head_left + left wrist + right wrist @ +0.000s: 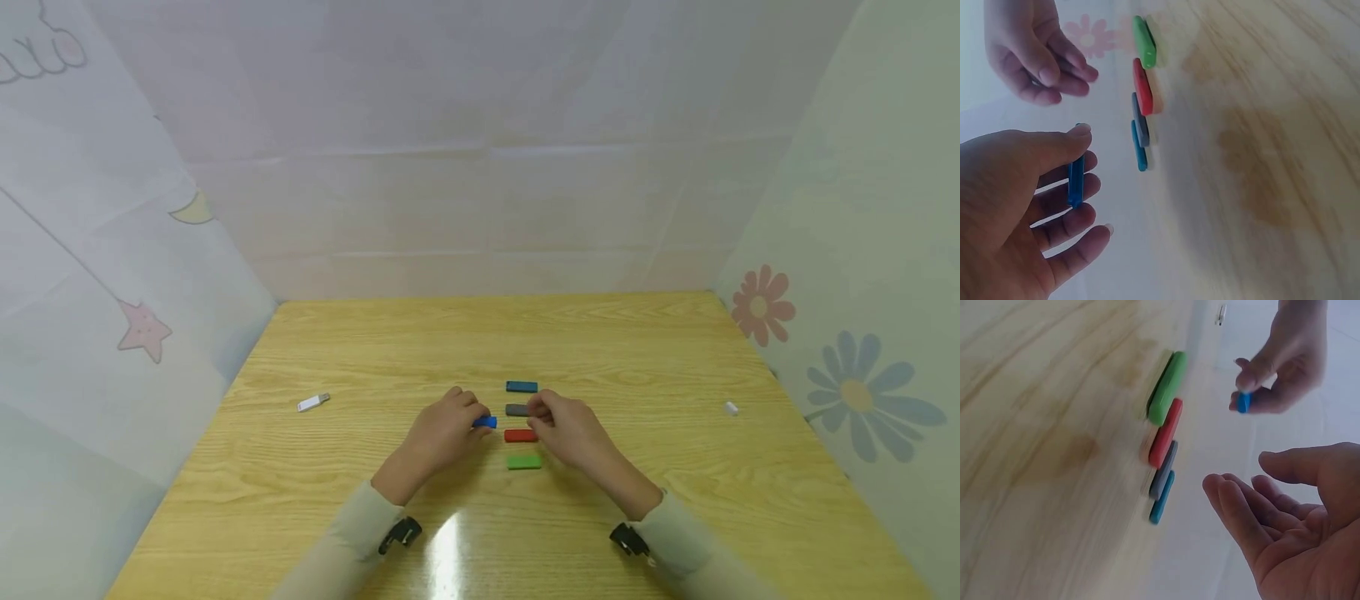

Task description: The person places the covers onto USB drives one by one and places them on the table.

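Hidden: my right hand (567, 431) covers the right ends of the grey block (516, 410) and red block (519, 436).
Left hand (444, 433): I pinch the bright blue block (485, 422) between thumb and fingertips, at 9 o'clock of the column.
Right hand: fingers relaxed and apart, holding nothing.
Column: teal block (521, 387), grey, red, green block (523, 462), 12 to 6 o'clock on the table (337, 467).

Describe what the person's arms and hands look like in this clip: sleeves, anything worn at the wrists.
Both hands, left hand and right hand, are bare, with no gloves or rings visible. Each arm wears a long pale beige sleeve reaching the wrist. A small black device sits at the left cuff and another black device at the right cuff.
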`<action>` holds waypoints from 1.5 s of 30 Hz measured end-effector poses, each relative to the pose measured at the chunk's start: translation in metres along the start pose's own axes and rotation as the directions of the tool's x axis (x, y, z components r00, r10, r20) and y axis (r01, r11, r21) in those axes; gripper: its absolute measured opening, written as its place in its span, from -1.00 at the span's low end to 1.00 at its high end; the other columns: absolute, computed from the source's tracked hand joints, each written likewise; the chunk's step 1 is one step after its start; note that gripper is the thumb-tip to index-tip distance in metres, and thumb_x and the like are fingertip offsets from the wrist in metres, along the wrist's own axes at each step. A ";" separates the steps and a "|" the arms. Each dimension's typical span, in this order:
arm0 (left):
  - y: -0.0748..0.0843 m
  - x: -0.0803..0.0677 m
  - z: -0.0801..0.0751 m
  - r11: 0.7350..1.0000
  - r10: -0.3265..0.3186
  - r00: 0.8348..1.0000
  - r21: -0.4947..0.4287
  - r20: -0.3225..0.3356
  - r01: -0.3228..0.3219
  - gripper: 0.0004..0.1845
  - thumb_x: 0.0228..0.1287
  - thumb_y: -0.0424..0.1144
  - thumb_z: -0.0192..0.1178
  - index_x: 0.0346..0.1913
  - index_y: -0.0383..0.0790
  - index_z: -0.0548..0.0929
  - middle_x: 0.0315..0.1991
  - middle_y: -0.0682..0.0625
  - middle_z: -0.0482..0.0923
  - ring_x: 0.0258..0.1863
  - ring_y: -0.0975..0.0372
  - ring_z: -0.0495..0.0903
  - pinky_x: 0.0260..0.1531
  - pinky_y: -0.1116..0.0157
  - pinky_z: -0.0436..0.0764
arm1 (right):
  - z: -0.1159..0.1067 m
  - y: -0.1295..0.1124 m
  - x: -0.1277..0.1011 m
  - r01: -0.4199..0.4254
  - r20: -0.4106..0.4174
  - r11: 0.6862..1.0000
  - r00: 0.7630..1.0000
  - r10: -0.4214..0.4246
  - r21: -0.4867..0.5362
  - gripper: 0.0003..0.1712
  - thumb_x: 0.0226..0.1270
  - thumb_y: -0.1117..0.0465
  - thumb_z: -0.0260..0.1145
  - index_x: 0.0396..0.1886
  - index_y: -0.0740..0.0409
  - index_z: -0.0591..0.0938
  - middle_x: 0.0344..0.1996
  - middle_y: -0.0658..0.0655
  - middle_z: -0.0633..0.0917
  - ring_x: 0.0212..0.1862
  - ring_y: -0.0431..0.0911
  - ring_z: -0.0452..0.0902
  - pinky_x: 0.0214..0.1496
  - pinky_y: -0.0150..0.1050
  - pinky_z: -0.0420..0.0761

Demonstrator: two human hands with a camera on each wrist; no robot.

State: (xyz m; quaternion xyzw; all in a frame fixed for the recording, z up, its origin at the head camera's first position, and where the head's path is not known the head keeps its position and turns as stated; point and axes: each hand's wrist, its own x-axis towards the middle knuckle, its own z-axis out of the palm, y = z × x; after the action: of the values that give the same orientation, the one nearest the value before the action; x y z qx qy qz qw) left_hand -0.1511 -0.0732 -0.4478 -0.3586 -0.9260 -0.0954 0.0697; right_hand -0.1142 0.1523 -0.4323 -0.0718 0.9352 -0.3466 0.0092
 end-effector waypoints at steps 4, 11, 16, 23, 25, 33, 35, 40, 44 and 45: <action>-0.007 -0.003 0.003 1.000 -0.005 1.000 0.002 0.015 0.005 -0.77 0.37 -0.04 0.35 -0.08 -0.08 0.79 -0.21 0.11 0.59 -0.27 0.28 0.44 -0.34 0.43 0.57 | -0.009 0.011 -0.003 -0.007 -0.005 1.000 1.000 0.007 -0.016 -0.78 0.42 0.25 0.35 0.00 0.20 0.66 -0.17 0.07 0.77 -0.10 -0.04 0.71 -0.01 -0.06 0.70; -0.014 -0.005 0.006 0.999 -0.026 0.998 0.020 0.063 0.025 -0.81 0.32 -0.08 0.39 -0.09 -0.06 0.81 -0.17 0.11 0.69 -0.22 0.23 0.54 -0.23 0.31 0.62 | -0.025 0.032 -0.008 -0.034 -0.014 0.998 0.999 0.033 -0.044 -0.72 0.46 0.24 0.30 0.07 0.27 0.63 -0.12 0.14 0.76 -0.06 0.04 0.70 0.01 0.00 0.69; -0.018 -0.006 0.010 0.999 -0.038 0.995 0.014 0.092 0.036 -0.82 0.31 -0.04 0.39 -0.15 -0.02 0.80 -0.20 0.14 0.71 -0.25 0.24 0.53 -0.23 0.29 0.61 | -0.040 0.048 -0.015 -0.047 -0.035 0.997 0.998 0.045 -0.054 -0.70 0.47 0.23 0.27 0.09 0.31 0.61 -0.11 0.19 0.76 -0.05 0.09 0.70 0.01 0.04 0.69; -0.020 -0.008 0.013 0.998 -0.045 0.991 -0.027 0.128 0.048 -0.84 0.28 -0.06 0.41 -0.20 -0.04 0.78 -0.24 0.14 0.67 -0.26 0.25 0.53 -0.23 0.31 0.62 | -0.068 0.079 -0.023 -0.092 -0.034 0.993 0.995 0.089 -0.077 -0.60 0.54 0.16 0.20 0.18 0.35 0.56 -0.04 0.29 0.72 0.01 0.19 0.66 0.01 0.12 0.65; -0.020 -0.009 0.013 0.997 -0.050 0.988 -0.043 0.144 0.057 -0.85 0.29 -0.07 0.41 -0.20 -0.05 0.77 -0.25 0.15 0.65 -0.23 0.26 0.56 -0.22 0.33 0.63 | -0.076 0.089 -0.024 -0.106 -0.045 0.989 0.994 0.102 -0.099 -0.59 0.54 0.15 0.20 0.18 0.36 0.56 -0.04 0.31 0.72 0.00 0.21 0.66 0.00 0.14 0.65; -0.019 -0.012 0.010 0.991 -0.089 0.979 -0.084 0.184 0.106 -0.85 0.27 -0.06 0.42 -0.21 -0.03 0.78 -0.28 0.16 0.59 -0.28 0.30 0.58 -0.29 0.34 0.63 | -0.101 0.121 -0.026 -0.156 -0.054 0.976 0.987 0.149 -0.150 -0.53 0.54 0.14 0.17 0.23 0.42 0.50 0.04 0.42 0.67 0.04 0.30 0.61 -0.04 0.18 0.63; -0.019 -0.013 0.010 0.989 -0.096 0.977 -0.092 0.192 0.115 -0.85 0.26 -0.06 0.43 -0.20 -0.02 0.79 -0.28 0.17 0.60 -0.27 0.30 0.59 -0.27 0.32 0.64 | -0.105 0.127 -0.026 -0.175 -0.049 0.971 0.984 0.170 -0.162 -0.51 0.54 0.13 0.16 0.24 0.43 0.49 0.09 0.45 0.64 0.08 0.33 0.58 -0.03 0.20 0.61; -0.020 -0.012 0.011 0.990 -0.098 0.975 -0.082 0.202 0.116 -0.82 0.25 -0.04 0.43 -0.17 0.00 0.79 -0.26 0.18 0.62 -0.20 0.26 0.60 -0.23 0.29 0.65 | -0.118 0.143 -0.026 -0.217 -0.047 0.954 0.976 0.212 -0.208 -0.48 0.55 0.12 0.13 0.26 0.47 0.45 0.18 0.51 0.56 0.14 0.41 0.50 0.00 0.26 0.56; -0.020 -0.010 0.012 0.991 -0.098 0.973 -0.073 0.207 0.115 -0.81 0.25 -0.02 0.43 -0.16 0.01 0.79 -0.25 0.18 0.62 -0.18 0.25 0.60 -0.23 0.29 0.65 | -0.128 0.156 -0.025 -0.243 -0.056 0.938 0.970 0.237 -0.246 -0.48 0.55 0.13 0.14 0.25 0.49 0.45 0.18 0.52 0.54 0.10 0.42 0.50 -0.03 0.27 0.55; -0.021 -0.009 0.012 0.991 -0.098 0.973 -0.074 0.209 0.115 -0.81 0.24 -0.02 0.44 -0.16 0.01 0.79 -0.25 0.18 0.62 -0.18 0.25 0.60 -0.23 0.28 0.66 | -0.130 0.158 -0.025 -0.251 -0.055 0.935 0.968 0.245 -0.251 -0.47 0.55 0.12 0.14 0.25 0.50 0.44 0.18 0.53 0.53 0.09 0.42 0.51 -0.03 0.27 0.54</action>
State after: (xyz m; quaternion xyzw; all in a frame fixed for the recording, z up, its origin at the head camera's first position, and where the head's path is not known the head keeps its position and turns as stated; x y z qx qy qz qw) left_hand -0.1590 -0.0914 -0.4639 -0.3188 -0.9413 -0.1009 -0.0465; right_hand -0.1180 0.3586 -0.4374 0.0500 0.9737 -0.2200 0.0329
